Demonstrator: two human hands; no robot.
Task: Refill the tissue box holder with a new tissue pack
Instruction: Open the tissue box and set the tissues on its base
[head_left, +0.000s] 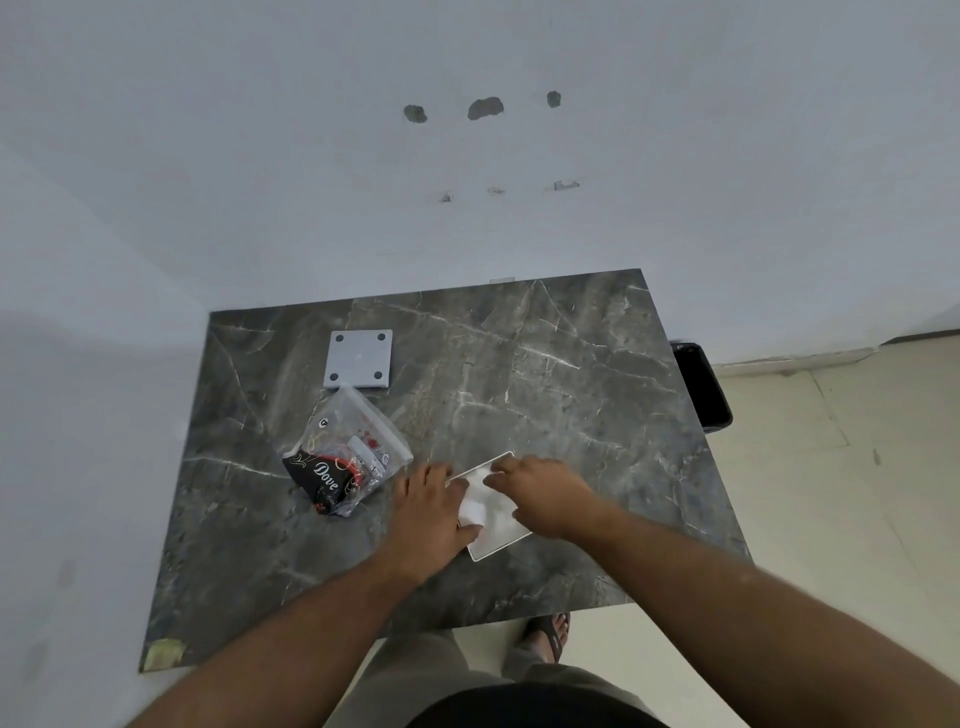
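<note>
A white tissue box holder (498, 540) lies on the dark marble table (571, 389), near its front edge. White tissues (480, 501) show inside it, between my hands. My left hand (428, 506) rests on the holder's left side, with its fingers against the tissues. My right hand (540, 493) lies over the holder's right half, fingers pressed onto the tissues. Both hands hide much of the holder. A flat grey square plate with four dark dots (358, 359), possibly the holder's cover, lies at the table's back left.
A clear plastic pouch (345, 452) holding a dark Dove pack and small items lies left of my hands. A black bin (701, 387) stands on the floor beside the table's right edge. The wall runs behind the table. My sandalled foot (550, 636) shows below the front edge.
</note>
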